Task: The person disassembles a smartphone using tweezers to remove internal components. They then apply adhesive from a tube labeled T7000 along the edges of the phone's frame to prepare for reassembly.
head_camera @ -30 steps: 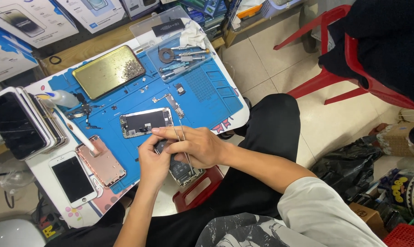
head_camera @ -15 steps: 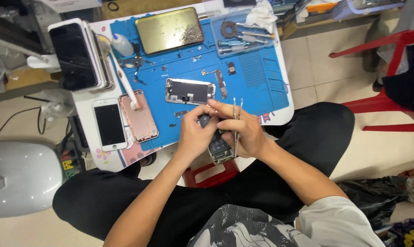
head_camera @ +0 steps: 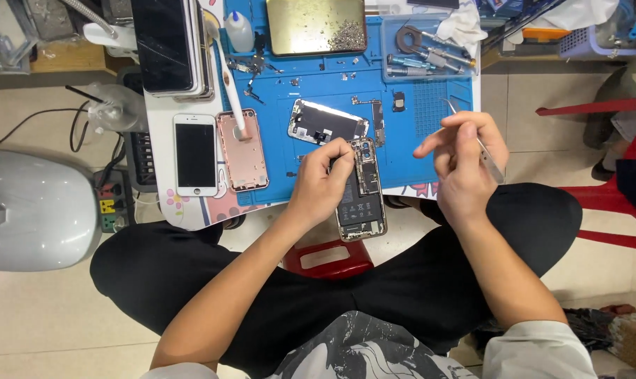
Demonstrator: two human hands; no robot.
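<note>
One hand (head_camera: pixel 321 186) half hides the opened phone (head_camera: pixel 361 200), seemingly gripping it.

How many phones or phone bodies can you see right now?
4, plus a stack: opened phone in the left hand; screen part on the blue mat; pink shell; white phone. The black stack may hide more.

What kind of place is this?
Probably a small phone repair stall: an opened black phone body in the left hand, metal tweezers in the right hand, over a blue silicone repair mat.
</note>
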